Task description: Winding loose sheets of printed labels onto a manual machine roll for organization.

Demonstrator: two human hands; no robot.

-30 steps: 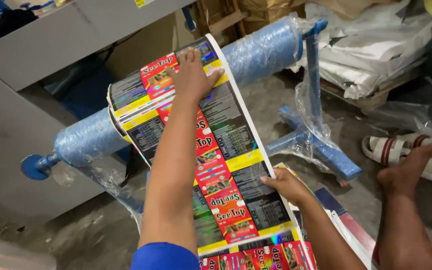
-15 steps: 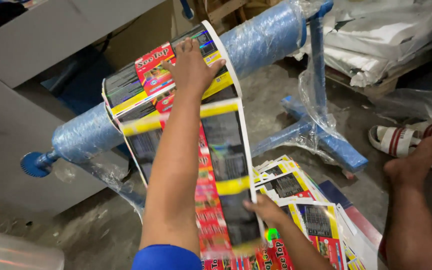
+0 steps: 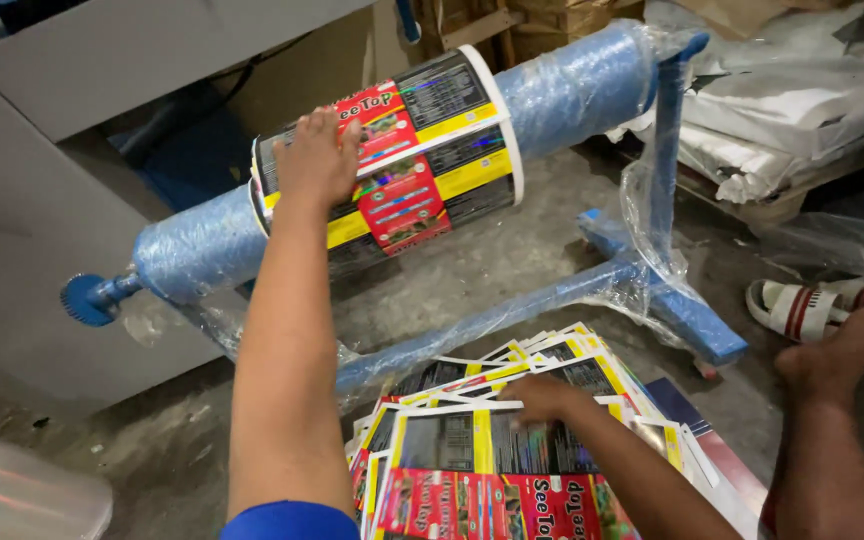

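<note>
Concrete floor; L hand (image 3: 317,160) flat on label roll (image 3: 402,150), R hand (image 3: 542,398) flat on label sheets (image 3: 482,440).

Dusty grey concrete floor (image 3: 512,250), grey metal cabinet wall (image 3: 152,60), crumpled white plastic sheeting (image 3: 802,110), cardboard boxes (image 3: 542,20)

A single head-worn camera looks steeply down and forward, close over the person's arms, onto the blue roller stand (image 3: 667,290) and concrete floor (image 3: 512,255).
</note>
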